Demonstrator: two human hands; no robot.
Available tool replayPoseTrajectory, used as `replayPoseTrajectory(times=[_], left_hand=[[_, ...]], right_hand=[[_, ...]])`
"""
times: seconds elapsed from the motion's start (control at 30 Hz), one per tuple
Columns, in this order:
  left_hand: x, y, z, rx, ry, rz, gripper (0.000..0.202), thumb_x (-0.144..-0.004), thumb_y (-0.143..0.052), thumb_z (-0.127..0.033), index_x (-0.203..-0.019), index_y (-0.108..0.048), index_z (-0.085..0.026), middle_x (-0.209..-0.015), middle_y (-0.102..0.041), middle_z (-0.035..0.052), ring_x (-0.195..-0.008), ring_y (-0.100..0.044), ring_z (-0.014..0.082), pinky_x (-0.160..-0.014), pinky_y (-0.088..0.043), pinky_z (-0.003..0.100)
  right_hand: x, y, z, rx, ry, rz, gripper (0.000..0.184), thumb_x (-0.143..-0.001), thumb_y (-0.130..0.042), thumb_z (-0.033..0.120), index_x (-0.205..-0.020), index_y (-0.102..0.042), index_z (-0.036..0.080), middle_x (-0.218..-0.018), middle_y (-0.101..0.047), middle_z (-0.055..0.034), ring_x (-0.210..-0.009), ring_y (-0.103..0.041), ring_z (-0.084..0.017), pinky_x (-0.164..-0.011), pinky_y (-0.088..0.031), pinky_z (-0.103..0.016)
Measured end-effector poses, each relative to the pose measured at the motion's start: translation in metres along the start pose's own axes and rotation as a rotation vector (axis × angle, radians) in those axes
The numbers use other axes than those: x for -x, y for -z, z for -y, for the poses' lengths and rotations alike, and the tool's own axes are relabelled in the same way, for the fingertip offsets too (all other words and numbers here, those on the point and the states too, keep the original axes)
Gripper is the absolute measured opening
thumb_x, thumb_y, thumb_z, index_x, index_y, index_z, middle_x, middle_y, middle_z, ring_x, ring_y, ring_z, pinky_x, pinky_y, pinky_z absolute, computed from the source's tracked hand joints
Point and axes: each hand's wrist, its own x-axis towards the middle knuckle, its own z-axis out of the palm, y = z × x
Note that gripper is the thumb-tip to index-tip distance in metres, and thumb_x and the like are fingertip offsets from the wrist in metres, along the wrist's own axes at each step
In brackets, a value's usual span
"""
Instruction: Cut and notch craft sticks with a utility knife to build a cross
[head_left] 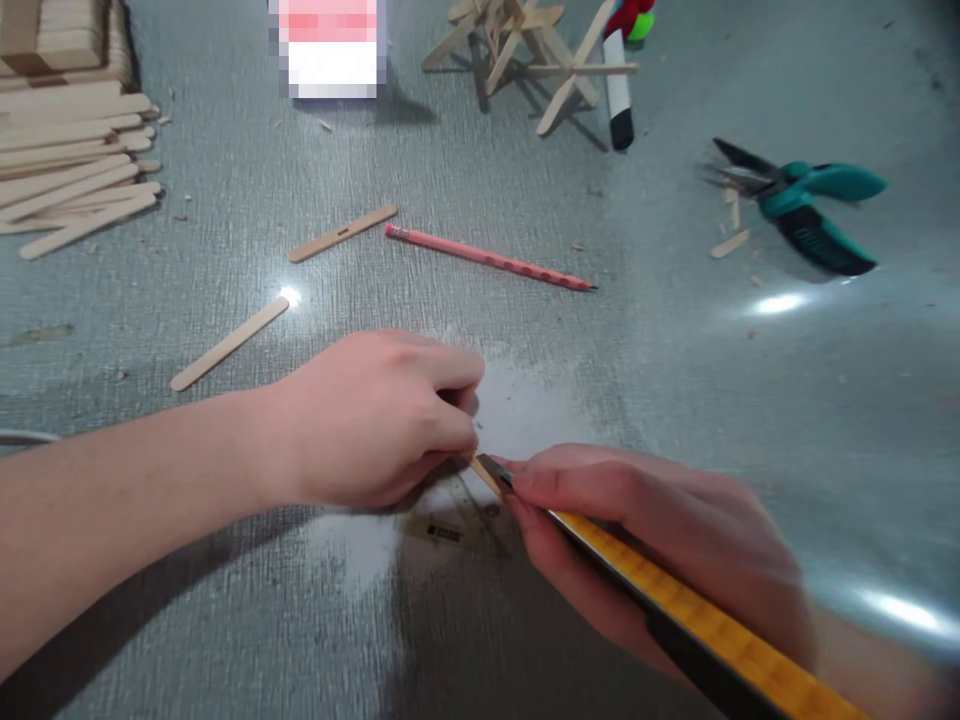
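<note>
My left hand (375, 420) is curled shut, pressing down on a wooden craft stick whose end (485, 475) pokes out beneath the fingers. A clear plastic ruler or set square (450, 525) lies under that hand. My right hand (645, 550) grips a yellow and black utility knife (697, 620), its tip touching the stick's end just right of my left fingers.
Two loose craft sticks (229, 343) (341, 233) and a red pencil (487, 257) lie beyond my hands. A pile of sticks (67, 160) sits far left. A stick structure (525, 50), a marker (619, 90) and teal cutters (806, 200) are at the back right.
</note>
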Motion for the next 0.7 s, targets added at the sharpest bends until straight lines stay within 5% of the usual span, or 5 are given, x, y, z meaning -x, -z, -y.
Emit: replayPoseTrajectory(times=[0.43,0.7], left_hand=[[-0.002,0.0,-0.002,-0.008,0.033,0.056,0.029,-0.098,-0.057,-0.022,-0.077,-0.077,-0.022,-0.071,-0.056,-0.0005,-0.065,-0.05,0.0142,-0.062,-0.039,0.033],[0.0,0.0,-0.001,0.005,0.011,0.021,0.025,-0.094,-0.058,-0.016,-0.078,-0.077,-0.022,-0.072,-0.058,0.0001,-0.065,-0.05,0.014,-0.065,-0.04,0.032]], right_hand=[[0.0,0.003,-0.001,-0.038,0.008,0.03,0.021,-0.089,-0.058,0.006,-0.087,-0.053,0.026,-0.068,-0.068,0.0048,-0.056,-0.067,-0.012,-0.046,-0.051,-0.021],[0.006,-0.001,-0.012,-0.068,-0.004,-0.1,0.024,-0.081,-0.066,0.002,-0.094,-0.063,0.023,-0.072,-0.072,0.0032,-0.053,-0.068,-0.01,-0.051,-0.057,-0.019]])
